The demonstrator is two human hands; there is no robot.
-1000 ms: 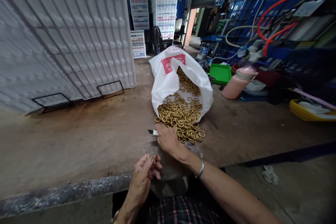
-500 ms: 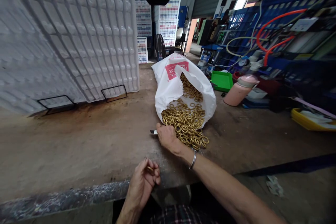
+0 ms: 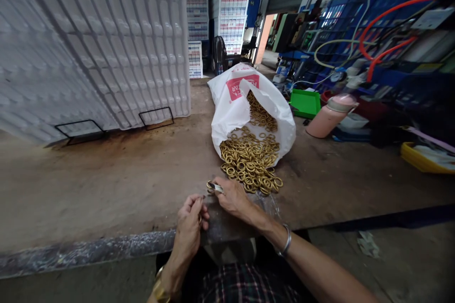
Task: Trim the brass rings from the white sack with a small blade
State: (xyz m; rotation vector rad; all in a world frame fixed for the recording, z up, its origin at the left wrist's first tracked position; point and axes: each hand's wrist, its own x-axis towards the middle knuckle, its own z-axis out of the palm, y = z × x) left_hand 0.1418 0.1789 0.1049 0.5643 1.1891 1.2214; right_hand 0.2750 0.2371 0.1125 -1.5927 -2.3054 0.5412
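My right hand (image 3: 232, 198) is closed on a small knife (image 3: 218, 189) with a dark tip and a pale body. A brass-coloured ring (image 3: 209, 184) is held at its fingertips, beside the knife's tip. To the left, over the table's front edge, my left hand (image 3: 190, 220) is closed with thumb and fingers together; part of a brass ring shows between the fingers. Just beyond my right hand, a heap of brass rings (image 3: 249, 156) spills from the torn mouth of a white sack (image 3: 231, 116) onto the table.
The brown table (image 3: 106, 184) has a worn front edge. White ribbed trays (image 3: 117, 42) stand upright at left, by black wire stands (image 3: 156, 117). On the right are a pink bottle (image 3: 329, 116), a green tray (image 3: 305, 104) and a yellow tray (image 3: 423, 158).
My right hand has drawn back from the heap towards me, now with a ring beside the knife. My left hand has moved slightly up and its fingers have closed more. The view has shifted slightly.
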